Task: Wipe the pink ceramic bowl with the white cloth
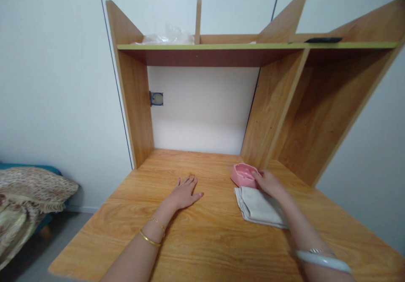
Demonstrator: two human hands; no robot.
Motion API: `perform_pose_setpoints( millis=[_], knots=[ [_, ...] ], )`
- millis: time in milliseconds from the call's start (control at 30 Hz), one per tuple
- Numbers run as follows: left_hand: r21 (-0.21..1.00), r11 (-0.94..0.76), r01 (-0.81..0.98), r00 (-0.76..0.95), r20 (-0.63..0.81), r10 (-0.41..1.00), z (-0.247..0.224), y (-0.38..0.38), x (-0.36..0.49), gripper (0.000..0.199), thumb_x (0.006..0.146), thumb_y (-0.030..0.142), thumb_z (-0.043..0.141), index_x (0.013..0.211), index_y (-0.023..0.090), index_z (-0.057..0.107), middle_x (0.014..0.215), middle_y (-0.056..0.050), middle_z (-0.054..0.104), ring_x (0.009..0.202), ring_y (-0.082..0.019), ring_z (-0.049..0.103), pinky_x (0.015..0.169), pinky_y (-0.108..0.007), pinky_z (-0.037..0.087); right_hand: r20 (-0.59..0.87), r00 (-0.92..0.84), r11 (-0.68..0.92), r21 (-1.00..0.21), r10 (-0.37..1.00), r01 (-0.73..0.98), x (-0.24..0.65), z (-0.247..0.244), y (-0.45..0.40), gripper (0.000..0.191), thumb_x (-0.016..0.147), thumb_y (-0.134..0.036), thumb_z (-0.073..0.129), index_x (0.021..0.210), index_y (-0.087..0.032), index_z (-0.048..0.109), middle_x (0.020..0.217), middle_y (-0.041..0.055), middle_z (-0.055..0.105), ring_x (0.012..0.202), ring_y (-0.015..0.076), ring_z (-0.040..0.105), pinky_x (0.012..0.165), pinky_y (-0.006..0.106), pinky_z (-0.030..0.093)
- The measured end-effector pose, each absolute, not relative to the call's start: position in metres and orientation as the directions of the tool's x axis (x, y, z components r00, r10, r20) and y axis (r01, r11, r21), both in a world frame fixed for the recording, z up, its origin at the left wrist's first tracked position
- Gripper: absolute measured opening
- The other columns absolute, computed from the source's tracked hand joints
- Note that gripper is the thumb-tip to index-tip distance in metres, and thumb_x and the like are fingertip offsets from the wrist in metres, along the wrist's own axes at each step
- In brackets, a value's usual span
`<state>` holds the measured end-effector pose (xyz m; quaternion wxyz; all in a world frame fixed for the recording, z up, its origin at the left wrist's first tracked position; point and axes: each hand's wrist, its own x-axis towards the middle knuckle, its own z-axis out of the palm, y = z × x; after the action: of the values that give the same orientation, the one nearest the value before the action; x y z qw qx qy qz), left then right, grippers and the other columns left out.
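Flat on the wooden desk (202, 248) lies my left hand (185, 193), palm down with the fingers spread and nothing in it. My right hand (267, 183) grips the right rim of a pink ashtray-like dish (242, 175), with the thumb over its edge. Notches show along the dish's rim; its underside is hidden, so I cannot tell whether it touches the desk. Just in front of the dish is a folded light grey cloth (261, 208), partly covered by my right forearm.
A wooden hutch (136, 104) rises at the desk's back, its upright divider (272, 113) close behind my right hand. Its upper shelf (221, 46) bears a clear plastic bag (171, 36) and a dark flat object (324, 40). An uncovered wall socket box (157, 98) shows at back left.
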<state>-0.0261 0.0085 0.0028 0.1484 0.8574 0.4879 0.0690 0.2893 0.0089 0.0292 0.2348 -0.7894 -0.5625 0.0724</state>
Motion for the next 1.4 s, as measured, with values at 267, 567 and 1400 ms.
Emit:
perform_pose_setpoints(
  millis=[267,567,1400],
  knots=[
    [0.349,-0.475,0.807,0.506,0.003,0.862,0.002,0.008,-0.026,0.072,0.082,0.058,0.026,0.138,0.013,0.023,0.144,-0.012,0.018,0.134,-0.024,0.010,0.105,-0.049,0.006,0.004,0.388,-0.319,-0.560,0.922,0.765,0.290,0.027,0.015,0.034,0.081,-0.024,0.038,0.064,-0.010,0.065,0.043,0.0057,0.057,0.048,0.0150,0.055,0.052,0.023,0.036],
    [0.364,-0.480,0.798,0.509,0.017,0.860,0.003,0.007,-0.025,0.072,0.082,0.057,0.028,0.137,0.010,0.024,0.143,-0.013,0.019,0.134,-0.024,0.011,0.105,-0.048,0.006,-0.013,0.421,-0.359,-0.546,0.907,0.757,0.291,0.029,0.020,0.036,0.079,-0.020,0.042,0.046,-0.014,0.056,0.042,0.0067,0.057,0.044,0.0138,0.053,0.049,0.022,0.035],
    [0.808,-0.497,0.316,0.339,0.393,0.855,0.003,0.014,-0.017,0.059,0.087,0.055,0.026,0.129,0.016,0.039,0.134,-0.010,0.042,0.123,-0.020,0.038,0.104,-0.032,0.025,0.092,0.123,0.032,-0.907,0.988,0.419,0.174,0.024,0.005,0.042,0.080,-0.020,0.035,0.119,-0.007,0.045,0.030,-0.0088,0.045,0.026,0.0095,0.045,0.030,0.015,0.031]
  ],
)
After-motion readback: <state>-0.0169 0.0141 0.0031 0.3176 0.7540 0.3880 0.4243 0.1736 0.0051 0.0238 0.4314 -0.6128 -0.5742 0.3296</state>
